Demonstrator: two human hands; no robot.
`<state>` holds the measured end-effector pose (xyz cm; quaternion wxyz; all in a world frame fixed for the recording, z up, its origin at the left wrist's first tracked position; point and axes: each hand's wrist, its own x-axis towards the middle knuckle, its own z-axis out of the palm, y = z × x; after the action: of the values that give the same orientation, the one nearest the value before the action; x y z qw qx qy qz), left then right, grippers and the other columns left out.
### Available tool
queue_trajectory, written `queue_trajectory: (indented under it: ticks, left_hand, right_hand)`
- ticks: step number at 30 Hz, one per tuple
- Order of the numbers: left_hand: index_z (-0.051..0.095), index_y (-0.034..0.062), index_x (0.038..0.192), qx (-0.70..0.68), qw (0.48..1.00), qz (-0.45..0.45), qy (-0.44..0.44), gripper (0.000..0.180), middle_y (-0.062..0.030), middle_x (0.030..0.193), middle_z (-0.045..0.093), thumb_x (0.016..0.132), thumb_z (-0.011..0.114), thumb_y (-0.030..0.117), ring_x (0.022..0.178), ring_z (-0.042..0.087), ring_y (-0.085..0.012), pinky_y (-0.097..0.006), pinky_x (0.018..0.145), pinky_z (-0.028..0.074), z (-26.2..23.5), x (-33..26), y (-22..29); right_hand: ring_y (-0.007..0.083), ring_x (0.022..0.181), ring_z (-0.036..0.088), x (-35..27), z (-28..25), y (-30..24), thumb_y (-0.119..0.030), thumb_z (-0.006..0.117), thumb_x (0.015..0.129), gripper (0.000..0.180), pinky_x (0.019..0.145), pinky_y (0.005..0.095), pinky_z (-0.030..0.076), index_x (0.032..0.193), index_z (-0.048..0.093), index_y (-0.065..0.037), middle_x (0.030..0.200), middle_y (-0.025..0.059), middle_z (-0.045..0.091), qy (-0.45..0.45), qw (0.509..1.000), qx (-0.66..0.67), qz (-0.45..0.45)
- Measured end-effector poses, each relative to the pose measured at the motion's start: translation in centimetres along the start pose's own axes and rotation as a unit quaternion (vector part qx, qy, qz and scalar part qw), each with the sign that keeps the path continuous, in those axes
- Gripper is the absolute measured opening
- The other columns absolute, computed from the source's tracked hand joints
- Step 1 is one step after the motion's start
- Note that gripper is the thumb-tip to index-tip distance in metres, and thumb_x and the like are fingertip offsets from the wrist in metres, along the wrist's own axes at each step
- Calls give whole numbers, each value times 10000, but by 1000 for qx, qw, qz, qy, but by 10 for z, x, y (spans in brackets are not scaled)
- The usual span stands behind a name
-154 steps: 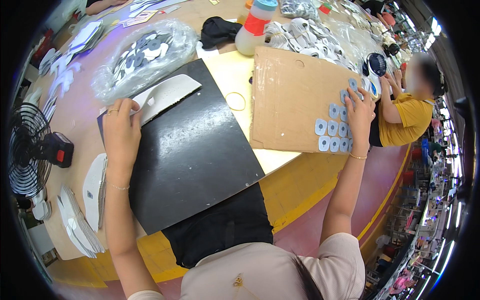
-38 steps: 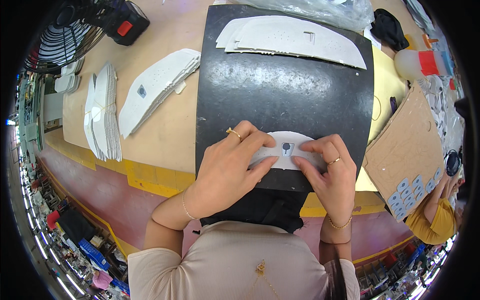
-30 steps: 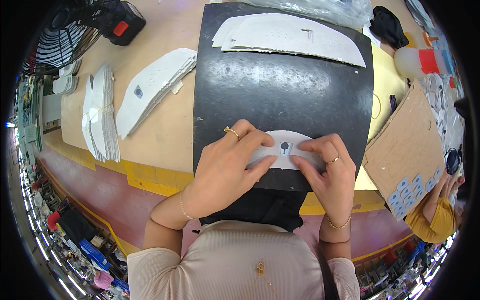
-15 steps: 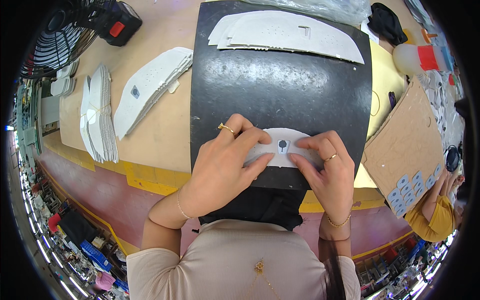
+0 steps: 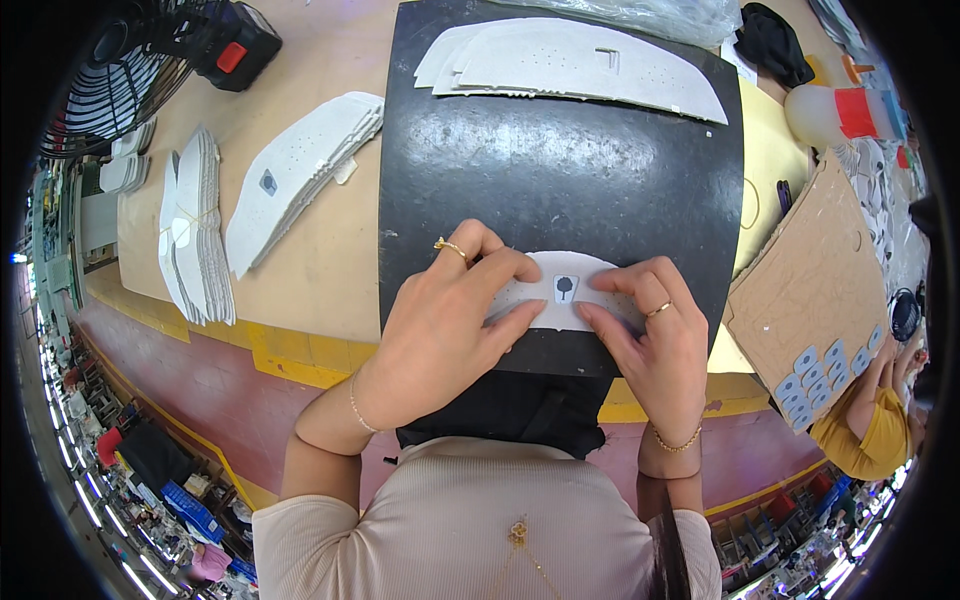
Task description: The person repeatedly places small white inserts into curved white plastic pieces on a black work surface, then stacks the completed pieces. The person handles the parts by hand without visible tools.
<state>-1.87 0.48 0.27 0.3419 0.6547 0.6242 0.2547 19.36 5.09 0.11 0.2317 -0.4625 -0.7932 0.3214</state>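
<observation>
A curved white shoe-upper-like panel (image 5: 545, 268) lies at the near edge of the black mat (image 5: 560, 190), in front of me. On its middle sits a small light patch (image 5: 566, 290) with a dark tree shape. My left hand (image 5: 440, 310) grips the panel's left part between thumb and fingers, with thumb tip close to the patch. From the other side my right hand (image 5: 655, 320) holds the right part in the same way. Both outer ends of the panel are hidden under my hands.
Larger white panels (image 5: 580, 60) lie stacked at the mat's far end. Left of the mat are another stack (image 5: 300, 170) and a tied bundle (image 5: 197, 225). A fan (image 5: 115, 75) stands far left. On the right are a brown board (image 5: 810, 290) bearing several patches (image 5: 798, 400), and a bottle (image 5: 840, 112).
</observation>
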Motion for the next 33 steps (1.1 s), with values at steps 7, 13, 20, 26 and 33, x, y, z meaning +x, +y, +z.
queue_trajectory:
  ticks: [7,13,20,26,33]
  left_hand:
    - [666,61,1050,-1,1000,0,4,211,-94,1019,532,890,771,149,791,635,-287,-392,653,546,0,1,1]
    - [680,74,1053,0,1000,-3,20,175,-91,1015,527,912,749,150,782,639,-277,-384,643,544,6,0,-1]
    - [697,92,1057,41,998,-7,42,166,-87,1009,522,916,740,168,773,646,-264,-383,611,547,11,-3,4]
    - [708,76,1022,248,955,108,120,243,-106,1134,605,785,724,126,957,653,-260,-349,726,554,21,-8,7]
    - [698,-69,1093,335,913,228,47,348,-204,1300,620,799,649,111,1201,591,-358,-411,964,523,27,-17,4]
  right_hand:
    - [274,752,670,1,0,-3,-70,820,818,215,655,361,541,990,700,-24,914,100,624,-6,1000,-15,5]
    - [280,744,663,0,1,-3,-73,807,833,218,665,369,540,1029,720,-33,913,100,620,-7,1000,-16,9]
    - [265,755,653,-3,2,-4,-81,789,851,223,661,368,533,1068,743,-64,920,90,618,-15,999,-47,3]
    - [250,937,623,-7,3,-9,-92,770,820,277,769,380,513,1097,758,-92,1102,70,639,13,978,-191,-77]
    - [312,1090,607,-27,9,-14,-55,692,806,454,895,419,485,1260,710,-44,1283,117,624,-17,952,-282,-119]
